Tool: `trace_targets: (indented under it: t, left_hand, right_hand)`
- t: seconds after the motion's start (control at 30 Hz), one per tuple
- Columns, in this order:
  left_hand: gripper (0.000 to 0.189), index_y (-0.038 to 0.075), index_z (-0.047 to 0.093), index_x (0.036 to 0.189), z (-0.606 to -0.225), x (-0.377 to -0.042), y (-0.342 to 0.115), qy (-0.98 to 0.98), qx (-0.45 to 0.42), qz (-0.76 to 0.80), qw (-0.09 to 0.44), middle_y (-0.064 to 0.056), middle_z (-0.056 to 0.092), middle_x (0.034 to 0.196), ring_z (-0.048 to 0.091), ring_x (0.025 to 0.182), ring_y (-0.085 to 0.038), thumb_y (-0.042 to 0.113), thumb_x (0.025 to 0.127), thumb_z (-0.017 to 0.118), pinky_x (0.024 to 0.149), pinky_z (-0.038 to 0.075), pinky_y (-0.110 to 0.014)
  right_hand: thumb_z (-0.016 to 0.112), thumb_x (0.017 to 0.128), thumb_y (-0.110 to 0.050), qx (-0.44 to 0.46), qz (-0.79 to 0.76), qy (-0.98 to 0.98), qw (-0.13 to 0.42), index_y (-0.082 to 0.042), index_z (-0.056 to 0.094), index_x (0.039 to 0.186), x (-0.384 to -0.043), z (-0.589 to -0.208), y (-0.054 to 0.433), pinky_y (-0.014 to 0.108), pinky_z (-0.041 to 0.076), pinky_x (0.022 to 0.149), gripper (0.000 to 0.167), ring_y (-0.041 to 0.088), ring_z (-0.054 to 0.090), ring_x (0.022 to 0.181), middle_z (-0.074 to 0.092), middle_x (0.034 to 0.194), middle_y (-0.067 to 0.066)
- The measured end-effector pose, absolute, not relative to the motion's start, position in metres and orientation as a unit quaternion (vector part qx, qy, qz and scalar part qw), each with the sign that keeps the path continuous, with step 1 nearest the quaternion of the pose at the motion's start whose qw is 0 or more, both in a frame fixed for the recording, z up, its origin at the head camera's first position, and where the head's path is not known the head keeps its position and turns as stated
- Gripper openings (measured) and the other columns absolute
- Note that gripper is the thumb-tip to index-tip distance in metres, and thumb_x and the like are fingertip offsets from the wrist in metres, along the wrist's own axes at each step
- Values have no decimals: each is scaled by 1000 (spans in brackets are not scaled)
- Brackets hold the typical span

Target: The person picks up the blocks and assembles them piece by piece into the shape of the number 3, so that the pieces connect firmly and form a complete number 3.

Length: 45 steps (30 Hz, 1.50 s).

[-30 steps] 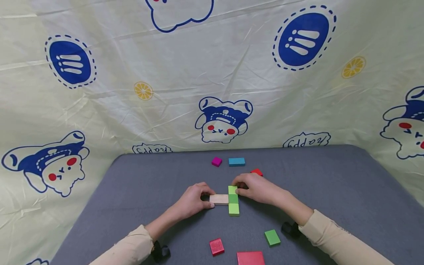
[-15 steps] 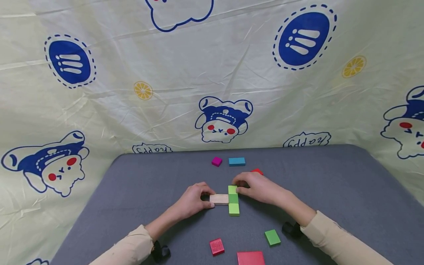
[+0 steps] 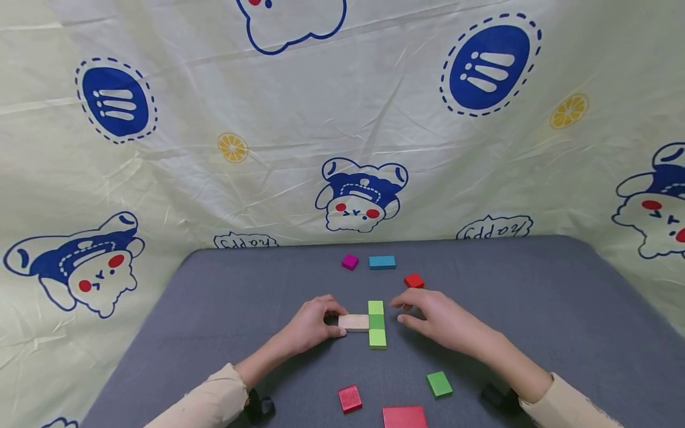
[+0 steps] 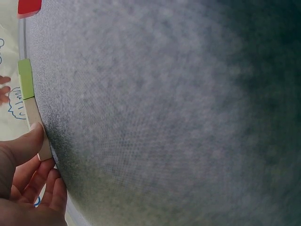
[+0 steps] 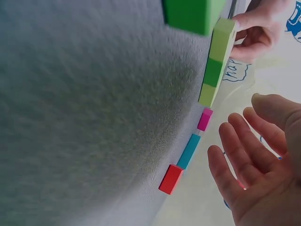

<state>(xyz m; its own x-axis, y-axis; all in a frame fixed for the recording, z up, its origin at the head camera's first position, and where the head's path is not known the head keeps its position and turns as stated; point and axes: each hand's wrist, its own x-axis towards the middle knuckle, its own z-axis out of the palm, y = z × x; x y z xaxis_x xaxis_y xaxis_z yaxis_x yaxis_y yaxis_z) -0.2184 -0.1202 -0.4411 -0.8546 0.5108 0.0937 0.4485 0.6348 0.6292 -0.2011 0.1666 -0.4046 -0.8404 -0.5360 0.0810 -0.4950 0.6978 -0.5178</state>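
Note:
My left hand point(image 3: 313, 324) pinches the left end of a plain wooden block point(image 3: 354, 323) between thumb and fingers. That block lies flat, its right end against a short row of green blocks: a light green block point(image 3: 376, 307) at the far end, a darker green block point(image 3: 377, 321) in the middle and another light green block point(image 3: 377, 339) nearest me. In the left wrist view the thumb lies over the wooden block point(image 4: 34, 112). To the right of the row, apart from it, hovers my right hand point(image 3: 436, 321), fingers spread and holding nothing, as the right wrist view also shows.
Behind the hands lie a magenta block point(image 3: 350, 262), a blue block point(image 3: 382, 262) and a red block point(image 3: 414, 280). Closer to me are a red square block point(image 3: 350, 399), a larger red block point(image 3: 405, 417) and a green block point(image 3: 439, 384). A printed curtain point(image 3: 289, 196) hangs behind the grey table point(image 3: 241, 279).
My right hand has let go of the far light green block and drawn back to the right, uncovering more of the red block behind it. The left hand stays on the wooden block.

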Motion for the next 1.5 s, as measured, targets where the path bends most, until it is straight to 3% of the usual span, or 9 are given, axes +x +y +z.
trace_targets:
  t: [0.33,0.57,0.97,1.37,1.5]
  left_hand:
    - [23,10,74,106,-441,-218,-119,905,262,332,47,5,61,98,55,92,-14,14,83,80,86,47,-34]
    - [24,10,74,106,-441,-218,-119,904,264,332,47,5,61,98,56,92,-14,14,83,80,85,47,-34]
    - [24,9,74,106,-441,-218,-118,905,262,331,45,5,61,98,56,92,-14,13,83,80,85,47,-33]
    - [23,10,74,105,-444,-218,-120,903,266,335,48,5,60,97,55,91,-13,13,83,80,84,47,-33]
    - [23,10,74,106,-443,-218,-120,902,263,339,48,5,60,97,56,91,-14,14,84,79,85,47,-33]
  right_hand:
    - [70,92,-21,-297,-264,917,47,-20,68,117,-169,-406,180,42,49,89,26,11,59,103,64,112,-9]
    - [70,92,-32,-279,-261,917,114,-24,67,118,-155,-404,188,48,48,91,28,15,56,107,61,114,-13]
    - [69,92,-39,-340,-263,897,101,-29,66,115,-133,-410,213,36,49,86,26,7,56,102,59,110,-18]
    - [76,85,-37,-287,-279,898,181,-36,65,116,-125,-415,223,30,49,81,33,3,52,96,56,108,-21]
    - [76,85,-29,-298,-284,896,167,-35,65,116,-125,-417,224,29,49,80,33,4,53,96,56,108,-21]
